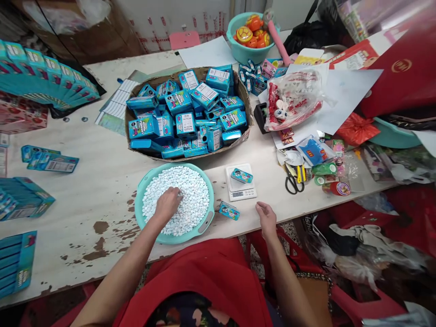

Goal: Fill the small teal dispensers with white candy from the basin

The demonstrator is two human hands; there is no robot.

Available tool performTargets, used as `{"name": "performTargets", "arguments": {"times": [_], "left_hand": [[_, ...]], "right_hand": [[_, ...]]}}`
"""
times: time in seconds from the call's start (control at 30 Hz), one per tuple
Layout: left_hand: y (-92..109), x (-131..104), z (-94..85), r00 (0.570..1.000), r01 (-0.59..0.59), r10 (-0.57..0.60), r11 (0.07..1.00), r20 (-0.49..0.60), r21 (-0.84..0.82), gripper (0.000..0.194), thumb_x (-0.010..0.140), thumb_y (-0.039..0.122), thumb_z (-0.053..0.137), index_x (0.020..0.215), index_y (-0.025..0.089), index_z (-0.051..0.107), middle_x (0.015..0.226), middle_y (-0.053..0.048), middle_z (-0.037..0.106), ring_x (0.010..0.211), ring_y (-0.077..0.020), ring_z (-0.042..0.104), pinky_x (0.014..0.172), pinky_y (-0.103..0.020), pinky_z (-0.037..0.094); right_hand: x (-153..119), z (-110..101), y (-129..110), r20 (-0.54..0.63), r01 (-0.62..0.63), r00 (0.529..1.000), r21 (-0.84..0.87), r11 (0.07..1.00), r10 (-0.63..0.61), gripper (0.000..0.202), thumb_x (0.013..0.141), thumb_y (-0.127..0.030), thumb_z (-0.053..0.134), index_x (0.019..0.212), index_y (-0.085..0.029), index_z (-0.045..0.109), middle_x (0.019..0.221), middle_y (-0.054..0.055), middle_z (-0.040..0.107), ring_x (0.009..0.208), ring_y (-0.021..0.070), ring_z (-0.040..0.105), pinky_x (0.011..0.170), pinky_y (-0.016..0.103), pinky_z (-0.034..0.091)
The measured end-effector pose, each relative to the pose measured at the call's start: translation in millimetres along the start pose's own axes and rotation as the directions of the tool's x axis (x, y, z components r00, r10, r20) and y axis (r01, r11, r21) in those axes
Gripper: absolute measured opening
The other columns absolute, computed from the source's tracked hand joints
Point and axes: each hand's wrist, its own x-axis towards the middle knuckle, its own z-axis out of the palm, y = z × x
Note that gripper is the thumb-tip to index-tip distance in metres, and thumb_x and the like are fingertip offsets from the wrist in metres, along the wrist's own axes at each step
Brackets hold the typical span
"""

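My left hand [168,203] is down among the small white candies [187,213] in a round turquoise basin [140,213]. Its fingers are curled together at the candies' surface, and their tips are partly hidden. To the right, my right hand [267,219] is at the table's front edge, fingers loosely extended with nothing in them. Between the basin and this hand lies a small blue tin [229,211], which looks opened. Just behind, a white digital scale [235,193] carries another blue tin [241,175].
A cardboard box [250,120] heaped with blue tins [179,101] stands behind the basin. Blue cartons [23,197] line the left side. Black-handled scissors [291,181], tape rolls [325,169] and bagged toys [289,102] crowd the right. A turquoise tub [247,53] holds orange toys.
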Motion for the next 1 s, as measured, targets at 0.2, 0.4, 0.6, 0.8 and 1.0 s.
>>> {"name": "performTargets", "arguments": {"times": [0.2, 0.4, 0.6, 0.8, 1.0], "left_hand": [[4, -1, -4.7, 0.992, -0.069, 0.060, 0.994, 0.109, 0.086, 0.026, 0.085, 0.018, 0.034, 0.088, 0.017, 0.060, 0.094, -0.010, 0.060, 0.079, -0.0212, 0.059, 0.064, -0.029, 0.039], [21, 0, -14.1, 0.998, -0.045, 0.043, 0.998, -0.044, -0.050, 0.026, 0.089, 0.028, 0.038, 0.100, 0.021, 0.061, 0.107, -0.007, 0.061, 0.091, -0.0212, 0.059, 0.068, -0.028, 0.043], [146, 41, -20.3, 0.833, -0.545, 0.518, 0.829, -0.193, -0.127, 0.035, 0.083, 0.017, 0.050, 0.118, 0.021, 0.053, 0.121, -0.011, 0.055, 0.112, -0.0240, 0.050, 0.091, -0.036, 0.042], [190, 74, -14.5, 0.768, -0.637, 0.640, 0.759, -0.026, -0.135, 0.028, 0.087, 0.019, 0.043, 0.114, 0.018, 0.051, 0.111, -0.012, 0.057, 0.101, -0.0245, 0.057, 0.079, -0.038, 0.049], [43, -11, -69.6, 0.830, -0.437, 0.109, 0.737, -0.547, -0.516, 0.044, 0.080, 0.039, 0.060, 0.120, 0.026, 0.049, 0.112, -0.007, 0.061, 0.097, -0.0242, 0.060, 0.082, -0.038, 0.048]], "right_hand": [[4, 4, -5, 0.019, 0.003, 1.000, -0.015, 1.000, -0.003, 0.043, 0.064, -0.048, 0.071, 0.092, -0.015, 0.066, 0.092, 0.009, 0.071, 0.088, 0.0233, 0.064, 0.081, 0.037, 0.051], [5, 3, 1, 0.014, -0.004, 1.000, -0.019, 1.000, 0.004, 0.044, 0.064, -0.049, 0.071, 0.092, -0.016, 0.066, 0.094, 0.010, 0.071, 0.090, 0.0243, 0.064, 0.084, 0.039, 0.050], [-3, 8, 1, 0.069, 0.006, 0.998, -0.059, 0.998, -0.002, 0.045, 0.064, -0.050, 0.071, 0.092, -0.015, 0.066, 0.093, 0.010, 0.071, 0.090, 0.0251, 0.065, 0.086, 0.040, 0.050], [-5, 14, 15, 0.157, 0.013, 0.988, -0.145, 0.989, 0.010, 0.050, 0.067, -0.056, 0.066, 0.097, -0.017, 0.066, 0.101, 0.010, 0.070, 0.097, 0.0270, 0.063, 0.089, 0.040, 0.048], [-3, 21, 10, 0.183, 0.061, 0.983, -0.224, 0.973, -0.019, 0.048, 0.067, -0.056, 0.066, 0.095, -0.017, 0.067, 0.101, 0.010, 0.070, 0.097, 0.0278, 0.064, 0.088, 0.040, 0.049]]}}
